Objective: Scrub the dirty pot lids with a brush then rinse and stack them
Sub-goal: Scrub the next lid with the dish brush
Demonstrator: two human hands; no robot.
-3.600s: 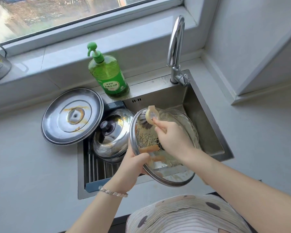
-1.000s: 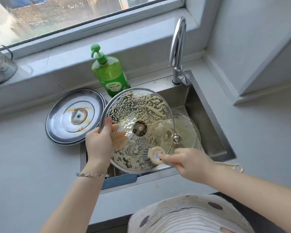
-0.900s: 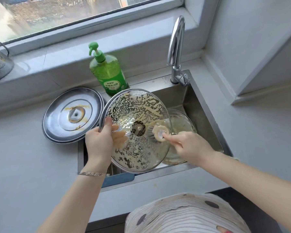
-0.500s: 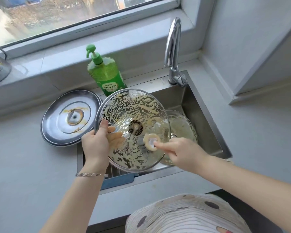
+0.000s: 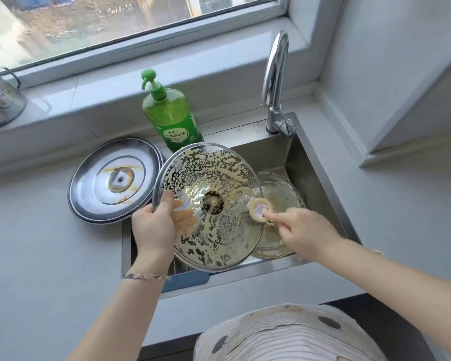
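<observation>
My left hand (image 5: 154,230) grips the left rim of a glass pot lid (image 5: 214,175) with a metal edge, tilted up over the sink and smeared with yellowish foam on its underside. My right hand (image 5: 301,231) grips the handle of a round beige brush (image 5: 258,209), whose head presses on the lid's right part. A second glass lid (image 5: 279,201) lies in the sink behind it, partly hidden. A steel lid (image 5: 115,181) with brown stains lies upside down on the counter at the left.
A green soap pump bottle (image 5: 171,115) stands behind the sink (image 5: 318,183). The chrome tap (image 5: 275,82) rises at the back right. A metal mug (image 5: 0,100) sits on the window sill at far left. A blue drain rack edge (image 5: 188,280) shows at the sink's front.
The first glass lid now lies in the sink; I hold another, foam-covered lid. Over the last second the brush moved across it from lower centre to its right side.
</observation>
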